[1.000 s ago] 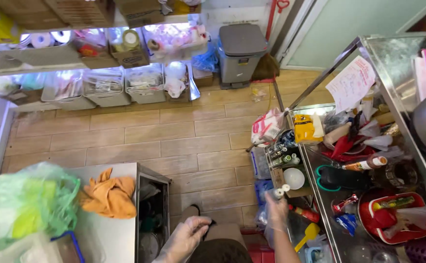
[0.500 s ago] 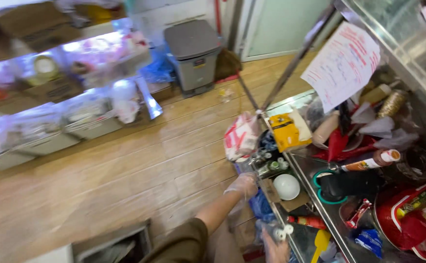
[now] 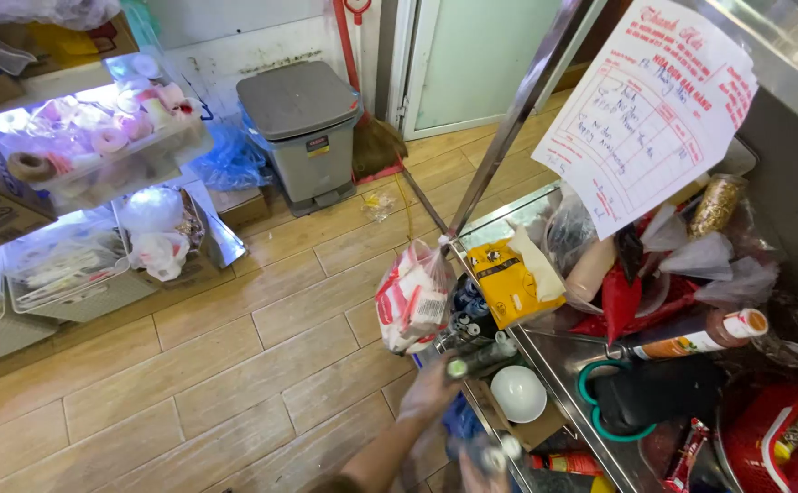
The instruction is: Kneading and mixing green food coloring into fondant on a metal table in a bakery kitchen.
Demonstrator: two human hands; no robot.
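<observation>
My left hand (image 3: 431,391) has moved from the floor side to the steel counter's (image 3: 554,351) front edge, apparently closing on a blurred dark green-capped bottle (image 3: 476,361); right hand's (image 3: 481,470) grip unclear.

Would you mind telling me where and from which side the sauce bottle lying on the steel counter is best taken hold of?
Probably around the middle of the sauce bottle, from above. It lies on its side, white cap toward the right, so its long round body faces up. Bags crowd it behind and a black item with a green rim sits in front, leaving the top as the free side.
</observation>
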